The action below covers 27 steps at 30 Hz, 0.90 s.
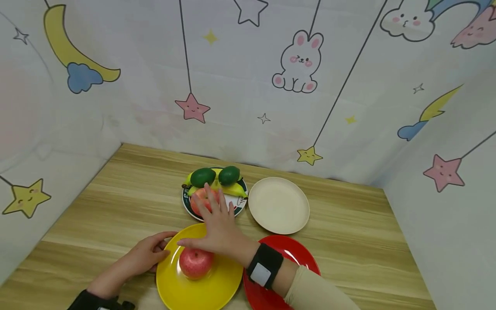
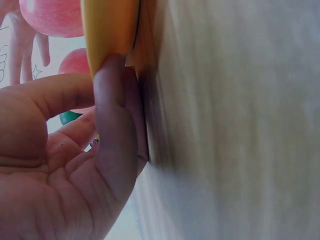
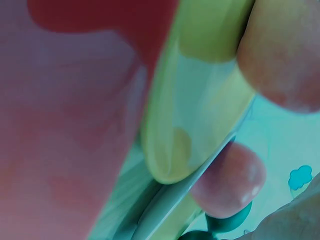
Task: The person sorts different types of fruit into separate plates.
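A red apple point(image 1: 195, 262) lies on a yellow plate point(image 1: 217, 288) at the table's front; its rim shows close up in the left wrist view point(image 2: 107, 30). My left hand point(image 1: 151, 254) rests at that plate's left rim, a fingertip point(image 2: 112, 75) pressed against the edge and the thumb apart from it. My right hand point(image 1: 215, 200) reaches across the yellow plate, fingers spread and fairly straight over a second red apple point(image 1: 199, 201) on a dark-rimmed plate point(image 1: 186, 206). Whether the fingers touch that apple is unclear. The right wrist view is a blur of yellow plate point(image 3: 200, 125).
Two green avocados point(image 1: 203, 176) point(image 1: 229, 175) and bananas point(image 1: 237, 189) share the dark-rimmed plate. A cream plate point(image 1: 279, 206) sits to its right, and a red plate point(image 1: 302, 254) lies under my right forearm. Patterned walls close in behind and at both sides.
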{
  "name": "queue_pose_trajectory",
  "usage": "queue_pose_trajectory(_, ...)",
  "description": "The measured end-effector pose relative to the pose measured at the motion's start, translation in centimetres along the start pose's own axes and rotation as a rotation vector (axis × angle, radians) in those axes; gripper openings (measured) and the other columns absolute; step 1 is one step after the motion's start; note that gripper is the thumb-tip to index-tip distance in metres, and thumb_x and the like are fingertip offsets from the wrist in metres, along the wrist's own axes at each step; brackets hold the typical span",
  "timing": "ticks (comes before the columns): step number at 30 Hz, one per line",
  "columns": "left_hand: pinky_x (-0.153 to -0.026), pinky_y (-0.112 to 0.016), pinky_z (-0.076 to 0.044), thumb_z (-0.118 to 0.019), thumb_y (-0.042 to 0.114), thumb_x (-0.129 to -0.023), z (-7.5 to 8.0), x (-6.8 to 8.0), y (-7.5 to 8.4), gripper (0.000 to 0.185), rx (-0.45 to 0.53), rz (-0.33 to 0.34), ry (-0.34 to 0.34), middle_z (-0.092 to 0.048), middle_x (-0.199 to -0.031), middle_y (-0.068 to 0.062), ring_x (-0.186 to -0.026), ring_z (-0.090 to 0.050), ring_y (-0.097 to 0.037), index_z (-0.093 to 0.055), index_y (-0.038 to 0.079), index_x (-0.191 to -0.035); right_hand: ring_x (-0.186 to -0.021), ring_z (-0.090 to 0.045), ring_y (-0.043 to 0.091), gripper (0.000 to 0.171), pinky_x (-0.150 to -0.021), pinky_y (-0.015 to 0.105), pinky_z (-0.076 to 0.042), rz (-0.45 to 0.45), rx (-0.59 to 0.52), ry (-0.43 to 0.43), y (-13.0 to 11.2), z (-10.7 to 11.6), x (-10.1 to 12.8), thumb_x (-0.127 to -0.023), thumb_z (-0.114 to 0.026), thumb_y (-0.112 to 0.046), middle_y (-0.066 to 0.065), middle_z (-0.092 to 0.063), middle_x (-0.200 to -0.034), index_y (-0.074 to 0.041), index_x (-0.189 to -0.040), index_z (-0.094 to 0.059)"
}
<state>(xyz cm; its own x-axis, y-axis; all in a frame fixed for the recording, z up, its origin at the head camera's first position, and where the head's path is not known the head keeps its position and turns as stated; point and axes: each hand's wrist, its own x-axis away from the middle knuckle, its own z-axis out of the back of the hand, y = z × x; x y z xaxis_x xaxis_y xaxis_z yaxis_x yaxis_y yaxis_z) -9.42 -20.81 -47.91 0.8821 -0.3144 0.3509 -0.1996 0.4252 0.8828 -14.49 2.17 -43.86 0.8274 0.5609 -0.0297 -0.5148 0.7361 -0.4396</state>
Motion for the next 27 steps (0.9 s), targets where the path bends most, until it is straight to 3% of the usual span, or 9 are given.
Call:
queue_pose_trajectory(6, -0.055, -0.029, -0.052, -0.057, -0.002, -0.093, -0.1, -0.1, 0.0, 0.048, -0.01, 0.016, 0.009, -0.056, -0.092, -0.01, -0.071, -0.053, -0.022, -0.043, -0.008, -0.138, -0.147, 0.013, 0.035, 0.112, -0.108, 0.068, -0.017, -0.028, -0.038, 0.075, 0.4, -0.1, -1.4, -0.073, -0.066, -0.073, -0.005, 0.021, -0.161, -0.042, -0.155, 0.004)
queue_pose_trajectory(12, -0.055, -0.029, -0.052, -0.057, -0.001, -0.094, -0.2, 0.0, -0.1, 0.048, -0.004, 0.009, 0.001, -0.056, -0.091, -0.011, -0.07, -0.053, -0.022, -0.042, -0.008, -0.139, -0.147, 0.007, 0.038, 0.119, -0.108, 0.064, -0.024, -0.02, -0.077, 0.13, 0.9, -0.4, -2.4, -0.068, -0.071, -0.07, 0.0, 0.016, -0.162, -0.034, -0.158, -0.002)
queue_pose_trajectory(19, -0.055, -0.029, -0.053, -0.057, -0.001, -0.094, -0.2, 0.0, 0.1, 0.047, -0.002, 0.011, 0.008, -0.056, -0.091, -0.01, -0.071, -0.053, -0.022, -0.044, -0.007, -0.139, -0.148, -0.001, 0.034, 0.118, -0.107, 0.058, -0.031, -0.051, -0.119, 0.099, 1.6, -0.1, -2.6, -0.067, -0.073, -0.07, 0.0, 0.011, -0.163, -0.032, -0.158, -0.007)
queue_pose_trajectory(27, -0.057, -0.03, -0.054, -0.058, -0.002, -0.093, -0.2, 0.0, 0.3, 0.048, -0.023, 0.018, 0.015, -0.056, -0.091, -0.01, -0.072, -0.053, -0.022, -0.044, -0.007, -0.138, -0.143, -0.018, 0.029, 0.107, -0.101, 0.05, -0.042, -0.077, -0.167, 0.111, 1.6, 0.2, -3.2, -0.069, -0.076, -0.064, 0.006, -0.008, -0.159, -0.029, -0.154, -0.021)
